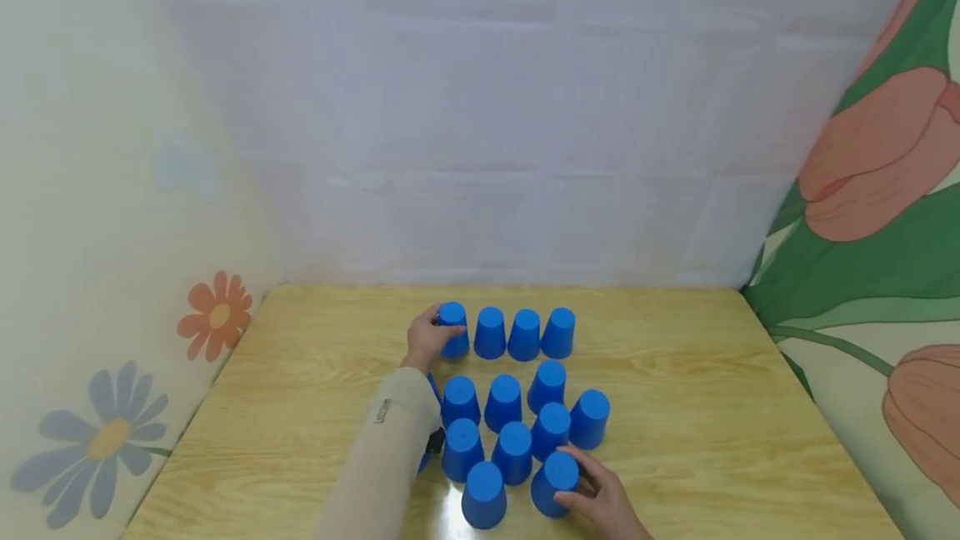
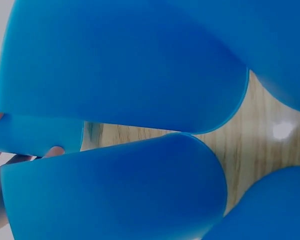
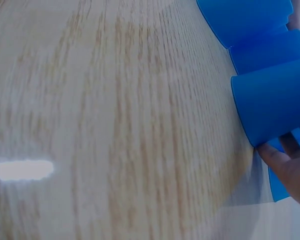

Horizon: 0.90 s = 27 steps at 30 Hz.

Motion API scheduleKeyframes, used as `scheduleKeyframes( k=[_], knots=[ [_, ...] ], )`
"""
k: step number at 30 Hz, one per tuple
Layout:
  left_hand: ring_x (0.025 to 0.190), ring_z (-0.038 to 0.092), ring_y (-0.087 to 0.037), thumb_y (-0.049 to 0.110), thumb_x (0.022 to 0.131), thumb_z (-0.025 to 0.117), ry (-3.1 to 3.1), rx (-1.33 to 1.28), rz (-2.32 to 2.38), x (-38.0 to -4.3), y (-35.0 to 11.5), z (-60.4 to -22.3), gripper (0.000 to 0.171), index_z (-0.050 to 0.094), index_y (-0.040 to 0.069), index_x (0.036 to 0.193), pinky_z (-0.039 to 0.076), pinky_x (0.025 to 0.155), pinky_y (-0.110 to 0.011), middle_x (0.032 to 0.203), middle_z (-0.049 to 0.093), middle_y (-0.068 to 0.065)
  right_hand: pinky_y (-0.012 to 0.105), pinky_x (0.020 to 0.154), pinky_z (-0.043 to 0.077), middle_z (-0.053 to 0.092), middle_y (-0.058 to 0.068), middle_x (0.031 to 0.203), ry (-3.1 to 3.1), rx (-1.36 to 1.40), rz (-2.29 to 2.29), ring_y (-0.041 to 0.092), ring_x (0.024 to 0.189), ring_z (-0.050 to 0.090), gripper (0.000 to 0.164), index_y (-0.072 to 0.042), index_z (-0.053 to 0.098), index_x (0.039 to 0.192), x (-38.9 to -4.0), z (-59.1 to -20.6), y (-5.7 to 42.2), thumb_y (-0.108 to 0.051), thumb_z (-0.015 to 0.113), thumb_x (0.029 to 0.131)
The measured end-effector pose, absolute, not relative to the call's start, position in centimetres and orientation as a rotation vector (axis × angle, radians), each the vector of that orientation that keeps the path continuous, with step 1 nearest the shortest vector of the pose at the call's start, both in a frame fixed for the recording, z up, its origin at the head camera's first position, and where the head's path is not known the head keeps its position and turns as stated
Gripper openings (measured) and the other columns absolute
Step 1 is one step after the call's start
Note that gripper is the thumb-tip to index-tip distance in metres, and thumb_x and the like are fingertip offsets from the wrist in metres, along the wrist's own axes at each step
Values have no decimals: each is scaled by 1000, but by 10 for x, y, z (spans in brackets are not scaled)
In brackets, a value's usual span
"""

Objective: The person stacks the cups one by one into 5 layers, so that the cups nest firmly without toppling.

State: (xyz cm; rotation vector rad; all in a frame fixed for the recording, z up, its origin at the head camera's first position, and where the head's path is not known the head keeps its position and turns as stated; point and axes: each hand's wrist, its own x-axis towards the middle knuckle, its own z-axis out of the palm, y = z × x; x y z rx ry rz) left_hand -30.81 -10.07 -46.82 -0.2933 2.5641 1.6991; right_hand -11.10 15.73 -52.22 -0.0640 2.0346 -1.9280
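Upside-down blue plastic cups stand on the wooden table. At the back, my left hand (image 1: 425,338) grips the leftmost cup (image 1: 453,344) of a row, fingers and thumb around its sides. The left wrist view shows fingertips (image 2: 55,151) on that cup (image 2: 37,134), partly hidden by nearer cups (image 2: 120,65). Nearer me, my right hand (image 1: 603,498) holds the front right cup (image 1: 551,486) between thumb and fingers. In the right wrist view the right hand (image 3: 294,172) appears at the right edge, beside blue cups (image 3: 272,102).
Three more cups (image 1: 524,336) continue the back row. Several others (image 1: 502,402) cluster in the middle, with one cup (image 1: 483,497) at the front. My left forearm (image 1: 382,457) hides part of the cups on its left. A white cloth (image 1: 480,148) hangs behind the table (image 1: 712,407).
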Motion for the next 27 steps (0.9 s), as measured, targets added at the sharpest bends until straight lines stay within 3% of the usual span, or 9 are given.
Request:
scheduleKeyframes(
  k=[27],
  knots=[
    [115,36,-35,12,75,66,2556,-323,1589,-316,-101,-480,55,44,5,125,31,92,-46,125,42,-19,45,85,39,36,17,130,2040,-42,-1925,39,115,34,56,-10,44,126,-112,-527,157,-25,65,76]
  ],
)
